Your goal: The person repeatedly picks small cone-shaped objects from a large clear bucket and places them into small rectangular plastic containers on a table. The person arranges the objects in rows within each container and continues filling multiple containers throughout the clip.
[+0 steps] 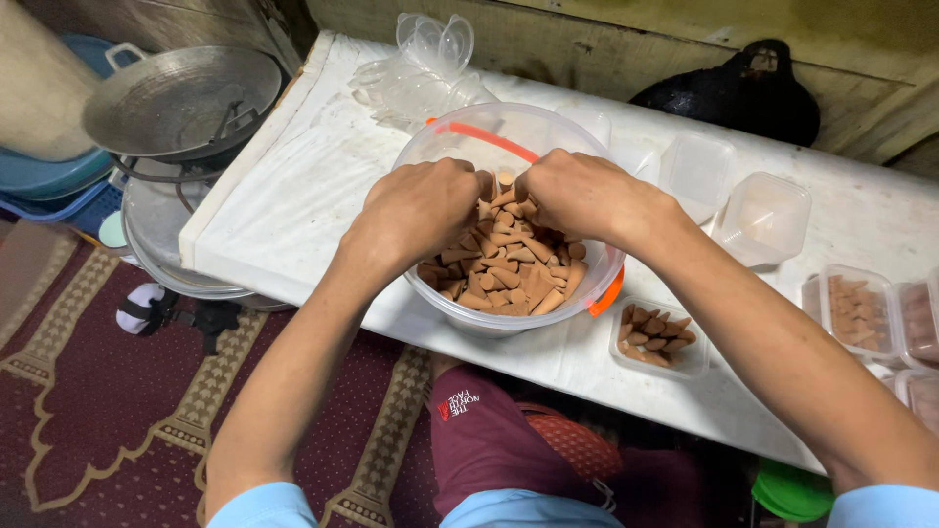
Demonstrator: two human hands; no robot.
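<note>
A large clear plastic bucket (pixel 460 137) with an orange handle stands on the white-covered table and holds a heap of brown incense cones (pixel 514 269). Both hands reach into it from above. My left hand (pixel 416 210) is curled over the cones at the left side of the heap. My right hand (pixel 577 196) is bunched at the back of the heap with a few cones pinched at its fingertips. To the right of the bucket a small clear square box (pixel 657 337) holds several cones.
Two empty clear boxes (pixel 763 215) sit at the back right, filled lidded ones (pixel 859 311) at the right edge. Clear lids (pixel 425 59) are stacked behind the bucket. Metal pans (pixel 181 98) stand left of the table (pixel 293 186); a patterned red carpet (pixel 108 391) lies below.
</note>
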